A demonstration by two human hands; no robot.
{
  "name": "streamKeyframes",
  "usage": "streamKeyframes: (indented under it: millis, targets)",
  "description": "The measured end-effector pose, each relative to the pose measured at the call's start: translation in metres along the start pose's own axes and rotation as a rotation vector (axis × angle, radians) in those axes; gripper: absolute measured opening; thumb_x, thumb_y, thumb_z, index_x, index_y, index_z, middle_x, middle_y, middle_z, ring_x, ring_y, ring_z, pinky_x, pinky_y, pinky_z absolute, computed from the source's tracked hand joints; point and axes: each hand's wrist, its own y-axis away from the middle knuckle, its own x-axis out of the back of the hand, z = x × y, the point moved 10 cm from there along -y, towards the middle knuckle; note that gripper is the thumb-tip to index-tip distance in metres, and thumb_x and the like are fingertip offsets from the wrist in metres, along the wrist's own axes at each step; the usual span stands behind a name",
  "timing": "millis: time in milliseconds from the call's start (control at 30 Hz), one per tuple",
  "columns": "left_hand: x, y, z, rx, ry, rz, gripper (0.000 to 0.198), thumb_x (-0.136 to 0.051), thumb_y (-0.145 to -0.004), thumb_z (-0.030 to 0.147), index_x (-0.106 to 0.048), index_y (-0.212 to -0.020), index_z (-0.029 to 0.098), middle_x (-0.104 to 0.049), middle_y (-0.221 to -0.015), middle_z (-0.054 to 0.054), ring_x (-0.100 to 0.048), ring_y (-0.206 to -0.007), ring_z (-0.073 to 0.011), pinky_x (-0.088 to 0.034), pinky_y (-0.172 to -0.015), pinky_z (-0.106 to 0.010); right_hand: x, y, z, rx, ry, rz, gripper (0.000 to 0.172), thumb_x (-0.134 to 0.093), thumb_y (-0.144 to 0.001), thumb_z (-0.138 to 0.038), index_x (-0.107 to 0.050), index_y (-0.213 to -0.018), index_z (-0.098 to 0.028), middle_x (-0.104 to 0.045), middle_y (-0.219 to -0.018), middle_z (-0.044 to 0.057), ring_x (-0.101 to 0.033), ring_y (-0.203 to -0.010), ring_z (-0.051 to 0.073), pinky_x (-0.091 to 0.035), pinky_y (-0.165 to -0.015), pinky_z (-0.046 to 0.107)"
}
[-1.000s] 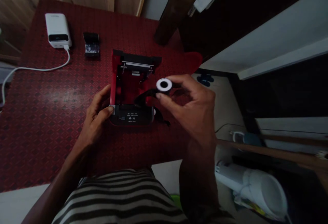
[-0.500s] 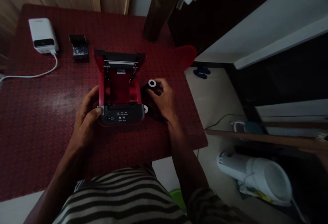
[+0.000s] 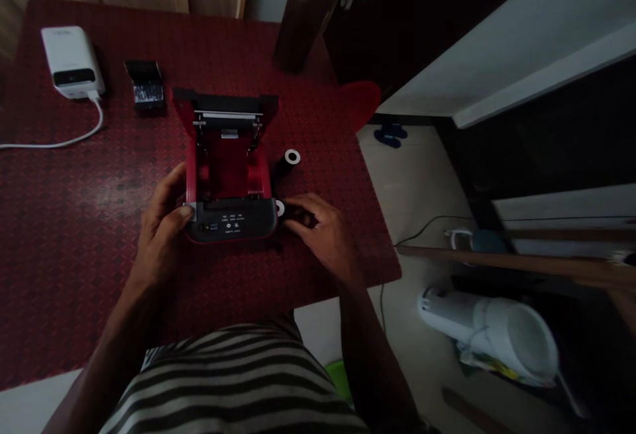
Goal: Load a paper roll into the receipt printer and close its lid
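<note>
A red and black label printer stands on the table with its lid raised, its red inner bay bare. My left hand grips the left side of the printer, thumb on the front corner of its black panel. At the printer's right side, my right hand has its thumb and fingers closed around a small dark roll with a white ring at its end; the hand hides most of it. Just behind, a second dark roll with a white-ringed end lies tilted beside the printer, untouched.
A white power bank with a white cable lies at the back left of the red-patterned table. Near it is a small black folded object. A tall dark cylinder stands at the back. A red seat shows beyond the right edge.
My right hand has let go of the rear roll and moved toward me onto the nearer roll. My left hand stays on the printer. The view has shifted slightly.
</note>
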Motion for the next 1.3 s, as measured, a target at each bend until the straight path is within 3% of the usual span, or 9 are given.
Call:
streamKeyframes:
  millis: [100,233,367,500,600,700,900,1067,1300]
  targets:
    - [0.003,0.000,-0.002,0.040,0.083,0.042,0.076,-0.087,-0.100,0.053,-0.072,-0.171,0.031,-0.070,-0.179,-0.008,-0.061,-0.169,-0.0454,-0.048,-0.143,-0.063,-0.009,-0.007,-0.012,0.047,-0.063,0.018,0.038,-0.085,-0.090,-0.015,-0.091,-0.125,-0.029,-0.092,-0.128,0.008,-0.086,-0.116,0.029,-0.070,-0.104,0.047]
    - [0.001,0.000,0.002,0.042,0.083,0.042,0.074,-0.086,-0.100,0.055,-0.073,-0.169,0.032,-0.075,-0.174,-0.007,-0.067,-0.162,-0.0439,-0.053,-0.138,-0.061,-0.020,-0.012,-0.010,0.030,-0.114,0.008,0.031,-0.082,-0.090,-0.015,-0.090,-0.116,-0.029,-0.093,-0.125,0.007,-0.087,-0.116,0.028,-0.070,-0.103,0.046]
    - [0.002,0.000,0.001,0.034,0.076,0.047,0.074,-0.087,-0.100,0.056,-0.074,-0.169,0.032,-0.074,-0.175,-0.008,-0.066,-0.164,-0.0431,-0.053,-0.138,-0.060,-0.003,-0.003,-0.012,-0.028,-0.193,0.053,0.025,-0.082,-0.096,-0.024,-0.087,-0.120,-0.030,-0.094,-0.123,0.005,-0.088,-0.117,0.027,-0.070,-0.108,0.047]
    - [0.002,0.001,-0.001,0.039,0.077,0.037,0.072,-0.086,-0.101,0.054,-0.073,-0.169,0.034,-0.073,-0.176,-0.008,-0.063,-0.168,-0.0415,-0.049,-0.144,-0.061,0.038,-0.006,-0.061,0.070,-0.140,0.055,0.029,-0.084,-0.104,-0.026,-0.084,-0.132,-0.032,-0.092,-0.132,0.003,-0.086,-0.125,0.028,-0.067,-0.112,0.049]
    - [0.002,0.001,-0.002,0.050,0.063,0.045,0.075,-0.085,-0.100,0.055,-0.072,-0.170,0.033,-0.073,-0.175,-0.009,-0.064,-0.168,-0.0435,-0.049,-0.144,-0.065,0.044,-0.025,-0.119,0.283,0.036,-0.066,0.027,-0.084,-0.109,-0.027,-0.082,-0.135,-0.029,-0.090,-0.131,0.005,-0.083,-0.121,0.030,-0.066,-0.114,0.052]
    - [0.003,0.001,0.002,0.040,0.033,0.049,0.075,-0.085,-0.099,0.058,-0.073,-0.169,0.032,-0.074,-0.174,-0.010,-0.065,-0.167,-0.0457,-0.050,-0.143,-0.068,0.015,-0.046,-0.155,0.438,0.217,-0.205,0.030,-0.075,-0.112,-0.016,-0.079,-0.142,-0.024,-0.087,-0.133,0.009,-0.078,-0.125,0.032,-0.063,-0.118,0.055]
    - [-0.001,0.000,0.014,-0.059,-0.025,-0.016,0.064,-0.079,-0.107,0.055,-0.072,-0.166,0.033,-0.074,-0.173,-0.010,-0.067,-0.164,-0.0441,-0.055,-0.140,-0.068,-0.063,-0.070,-0.158,0.426,0.618,-0.358,0.039,-0.051,-0.114,0.006,-0.080,-0.125,-0.018,-0.083,-0.128,0.014,-0.073,-0.128,0.033,-0.062,-0.114,0.051]
    - [-0.002,0.001,0.011,-0.047,0.003,-0.017,0.066,-0.080,-0.107,0.055,-0.071,-0.168,0.032,-0.071,-0.177,-0.011,-0.066,-0.167,-0.0436,-0.053,-0.141,-0.067,-0.080,-0.078,-0.158,0.397,0.722,-0.410,0.038,-0.052,-0.116,0.006,-0.082,-0.128,-0.014,-0.086,-0.128,0.016,-0.076,-0.134,0.034,-0.060,-0.118,0.050]
    - [-0.002,0.002,0.010,-0.015,0.023,-0.017,0.065,-0.080,-0.107,0.055,-0.071,-0.168,0.032,-0.071,-0.177,-0.012,-0.067,-0.165,-0.0437,-0.055,-0.140,-0.067,-0.098,-0.096,-0.134,0.318,0.800,-0.529,0.040,-0.051,-0.119,0.000,-0.085,-0.129,-0.018,-0.087,-0.132,0.014,-0.083,-0.126,0.031,-0.064,-0.111,0.044]
